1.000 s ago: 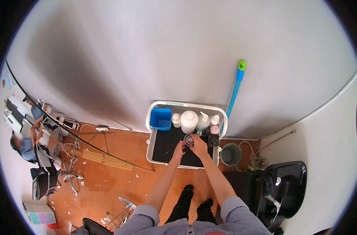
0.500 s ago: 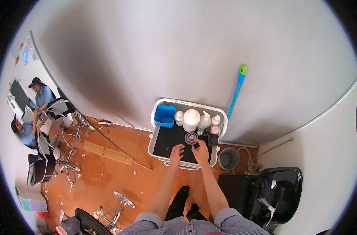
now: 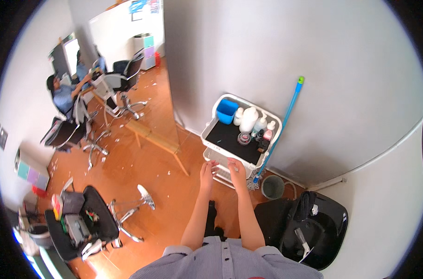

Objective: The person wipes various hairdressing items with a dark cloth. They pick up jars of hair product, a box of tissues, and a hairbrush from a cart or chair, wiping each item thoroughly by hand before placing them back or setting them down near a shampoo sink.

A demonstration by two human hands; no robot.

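Observation:
My left hand (image 3: pixel 208 172) and my right hand (image 3: pixel 238 170) are both raised, empty, with loosely bent fingers apart. In the picture they lie just this side of the front edge of a white trolley (image 3: pixel 230 160). On the trolley's black mat sits a small round tub with a clear lid (image 3: pixel 244 138). Behind it stand a large white bottle (image 3: pixel 249 120), a smaller white bottle (image 3: pixel 238 116) and a pale pump bottle (image 3: pixel 259 125). A blue square bin (image 3: pixel 227 111) occupies the far left corner. Pink and dark small containers (image 3: pixel 263 145) cluster at the right.
A blue mop handle (image 3: pixel 290 107) leans on the wall, near a grey bucket (image 3: pixel 272 187). To my right is a black wash basin (image 3: pixel 323 237). A wooden bench (image 3: pixel 153 137) and a loaded black chair (image 3: pixel 83 223) stand left. Farther off, a person (image 3: pixel 65 97) sits beside a mirror (image 3: pixel 127 69).
My view has turned left, bringing in the mirror and more of the bench. Both hands have drawn back from over the trolley top, while the round tub stays on the mat.

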